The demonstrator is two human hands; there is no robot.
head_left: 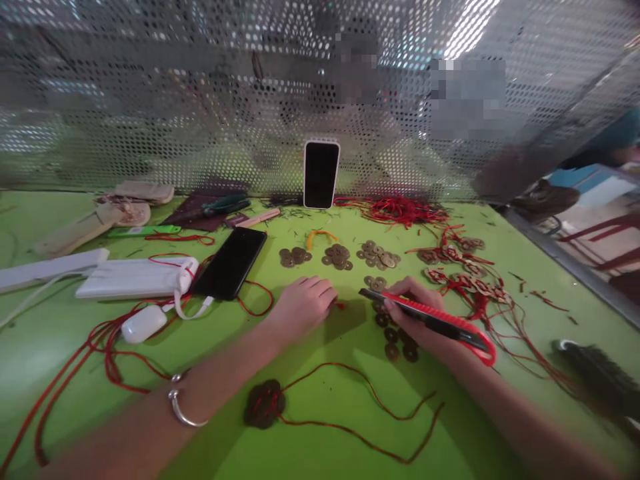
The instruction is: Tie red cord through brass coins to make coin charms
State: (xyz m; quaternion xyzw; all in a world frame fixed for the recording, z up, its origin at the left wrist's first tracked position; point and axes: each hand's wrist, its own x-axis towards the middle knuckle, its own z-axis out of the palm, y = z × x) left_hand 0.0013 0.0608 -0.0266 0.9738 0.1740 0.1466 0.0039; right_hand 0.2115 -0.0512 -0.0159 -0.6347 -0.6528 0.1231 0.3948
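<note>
My right hand [413, 310] grips a red and black utility knife [440, 317], its dark tip pointing left toward my other hand. My left hand [307, 303] rests low over the table, fingers curled together around a red cord whose short end [341, 306] pokes out beside the fingertips. Beneath and beside my right hand lie loose round coins with holes [393, 350]. Nearer me sits a bundle of coins tied with red cord [265, 403], two long tails trailing right. Small coin piles [337, 255] lie beyond my hands.
A phone [321, 175] stands against the perforated metal panel [225, 133]. At left are a black phone [233, 263], a white power bank [137, 278], an earbud case [144, 324] and pliers [225, 204]. Red cords [400, 209], knotted coins [473, 283] and a brush [597, 373] lie at right.
</note>
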